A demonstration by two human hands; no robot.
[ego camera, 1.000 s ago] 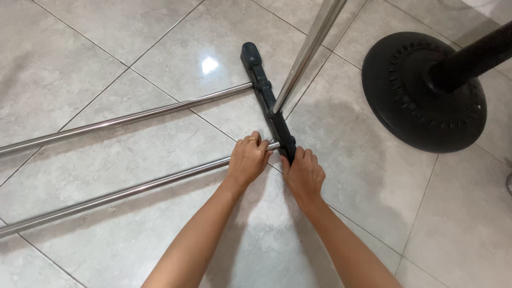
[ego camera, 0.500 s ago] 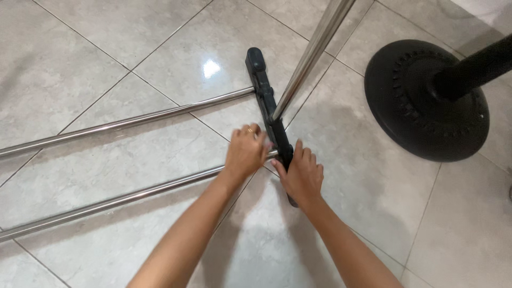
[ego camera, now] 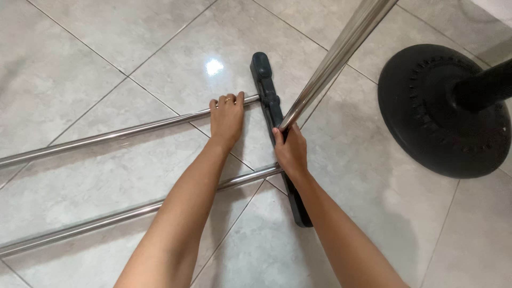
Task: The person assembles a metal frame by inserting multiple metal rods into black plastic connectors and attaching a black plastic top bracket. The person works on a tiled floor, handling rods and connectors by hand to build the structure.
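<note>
Glossy grey floor tiles (ego camera: pixel 106 42) carry a black plastic crossbar (ego camera: pixel 269 104) joining 2 steel tubes. Left hand (ego camera: pixel 226 114) lies open on the upper tube (ego camera: pixel 106 137); right hand (ego camera: pixel 290 152) clenches the bar. Rigid, slick metal, probably light; hold near joints.

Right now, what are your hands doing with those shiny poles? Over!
Left hand lies on upper steel pole near black bar. Right hand grips black bar below slanted pole. Round black base close by, right.
</note>
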